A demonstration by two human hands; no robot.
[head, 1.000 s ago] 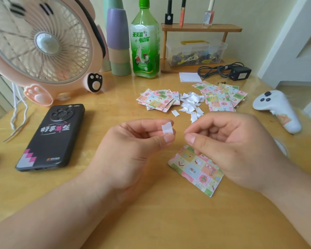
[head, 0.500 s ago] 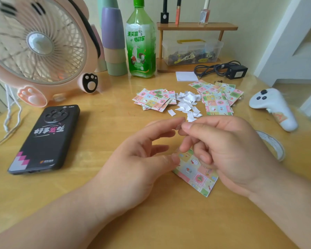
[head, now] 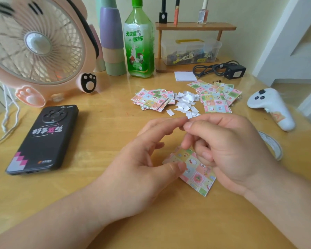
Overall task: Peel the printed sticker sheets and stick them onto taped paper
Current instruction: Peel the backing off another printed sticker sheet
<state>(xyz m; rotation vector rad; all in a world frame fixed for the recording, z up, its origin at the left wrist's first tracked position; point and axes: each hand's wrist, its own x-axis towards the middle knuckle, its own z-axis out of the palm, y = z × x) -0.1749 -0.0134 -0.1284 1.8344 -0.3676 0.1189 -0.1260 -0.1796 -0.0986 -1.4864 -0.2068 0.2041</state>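
Observation:
A colourful printed sticker sheet [head: 197, 175] lies flat on the wooden table, partly under both hands. My left hand [head: 142, 166] hovers over it with its fingers stretched forward and its thumb apart, near the sheet's left edge. Its fingertips meet the index tip of my right hand [head: 237, 153], whose other fingers are curled. Whether a scrap sits between those fingertips is not visible. Behind the hands lie a pile of white backing scraps [head: 185, 101], a stack of sticker sheets [head: 151, 100] to its left and another stack [head: 215, 101] to its right.
A clear tape roll [head: 271, 144] lies right of my right hand, beyond it a white controller [head: 271, 108]. A black phone [head: 43, 139] lies at the left, a pink fan [head: 34, 47] behind it. A green bottle [head: 139, 42], white notepad [head: 185, 76] and charger [head: 235, 71] stand at the back.
One second ago my left hand pinched a white scrap. The hands have since come together, my left fingers have straightened, and the scrap no longer shows in them.

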